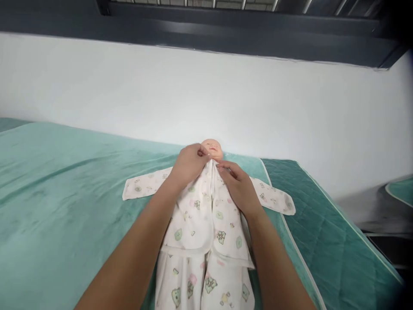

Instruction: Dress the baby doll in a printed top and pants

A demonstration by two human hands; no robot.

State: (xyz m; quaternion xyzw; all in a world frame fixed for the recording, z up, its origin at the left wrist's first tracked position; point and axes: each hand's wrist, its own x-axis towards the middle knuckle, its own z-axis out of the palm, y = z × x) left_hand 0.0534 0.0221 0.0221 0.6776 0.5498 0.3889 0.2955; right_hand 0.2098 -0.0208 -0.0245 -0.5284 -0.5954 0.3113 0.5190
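Observation:
A baby doll [213,148] lies on its back, its head near the wall. It wears a white jacket [196,215] printed with small bears, with both sleeves stretched out sideways, over matching trousers [190,280]. At the doll's neck, my left hand [191,161] pinches the jacket's collar edge between thumb and fingers. On the other side of the front opening, my right hand [238,183] has its thumb and fingers closed on the collar edge. The two front edges meet near the neck and hang slightly apart lower down.
Under the doll is a light green blanket [80,193]. A darker quilted teal cover [329,224] shows on the right. Behind the bed stands a white wall [193,94], with a dark window ledge [226,36] and metal bars above.

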